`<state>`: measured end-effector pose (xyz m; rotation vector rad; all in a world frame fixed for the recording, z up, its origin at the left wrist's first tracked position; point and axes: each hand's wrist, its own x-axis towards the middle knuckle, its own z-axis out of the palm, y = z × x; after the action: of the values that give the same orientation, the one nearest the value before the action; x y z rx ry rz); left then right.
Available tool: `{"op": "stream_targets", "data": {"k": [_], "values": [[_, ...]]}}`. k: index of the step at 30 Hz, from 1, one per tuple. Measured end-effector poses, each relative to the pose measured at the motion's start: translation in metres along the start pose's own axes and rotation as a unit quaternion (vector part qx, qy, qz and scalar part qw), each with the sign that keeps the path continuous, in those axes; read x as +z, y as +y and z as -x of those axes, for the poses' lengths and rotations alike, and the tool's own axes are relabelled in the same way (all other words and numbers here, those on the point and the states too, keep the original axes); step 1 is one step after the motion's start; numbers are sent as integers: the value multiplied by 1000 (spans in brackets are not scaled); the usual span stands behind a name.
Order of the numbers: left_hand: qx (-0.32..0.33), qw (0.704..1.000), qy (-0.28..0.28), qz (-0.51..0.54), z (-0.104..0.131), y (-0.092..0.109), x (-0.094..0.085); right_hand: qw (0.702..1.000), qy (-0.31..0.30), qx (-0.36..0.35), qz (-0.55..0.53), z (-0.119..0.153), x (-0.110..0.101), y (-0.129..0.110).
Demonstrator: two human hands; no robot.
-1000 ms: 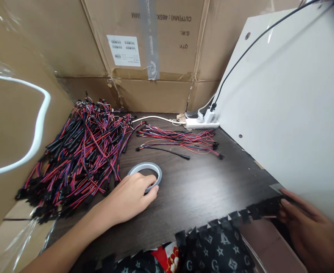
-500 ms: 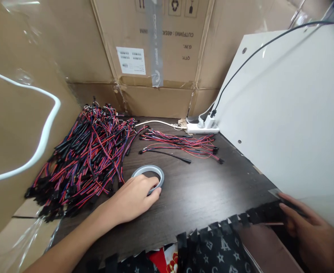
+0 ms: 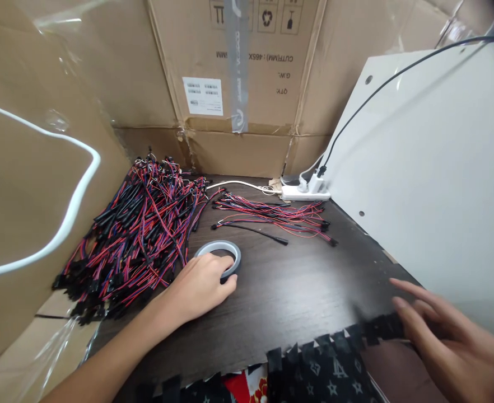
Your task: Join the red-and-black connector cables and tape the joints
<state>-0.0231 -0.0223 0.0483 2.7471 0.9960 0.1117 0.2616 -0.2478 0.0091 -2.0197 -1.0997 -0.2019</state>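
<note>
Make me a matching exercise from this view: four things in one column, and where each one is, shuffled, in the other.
Things:
1. Big heap of wires
2. Roll of tape
3. Power strip
4. Right hand

Places:
A. At the back of the table, with a white plug in it
B. Near the lower part of the white panel, thumb and forefinger apart
C. To the left of the smaller bunch of wires
D. At the fingers of the left hand

Right pairs: 1-C, 2-D, 3-A, 4-B
</note>
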Motion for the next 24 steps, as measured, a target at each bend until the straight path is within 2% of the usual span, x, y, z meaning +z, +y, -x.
{"op": "stream_targets", "data": {"k": [4,9,13,17,20,24], "values": [[-7,1000,4,-2,0,-4,-3,986,-87,-139,-40,-11,5,-20],[-10,994,1,113,1,-5,-12,962,-139,-224,-76,-27,22,-42],[-18,968,-7,251,2,-3,-14,937,-226,-233,-126,-38,39,-80],[-6,913,-22,407,4,5,-11,913,-279,-220,-202,-39,58,-124],[8,876,-32,482,5,11,-6,911,-259,-211,-243,-33,76,-145],[4,849,-20,528,6,16,1,931,-214,-178,-237,-24,93,-152]]}}
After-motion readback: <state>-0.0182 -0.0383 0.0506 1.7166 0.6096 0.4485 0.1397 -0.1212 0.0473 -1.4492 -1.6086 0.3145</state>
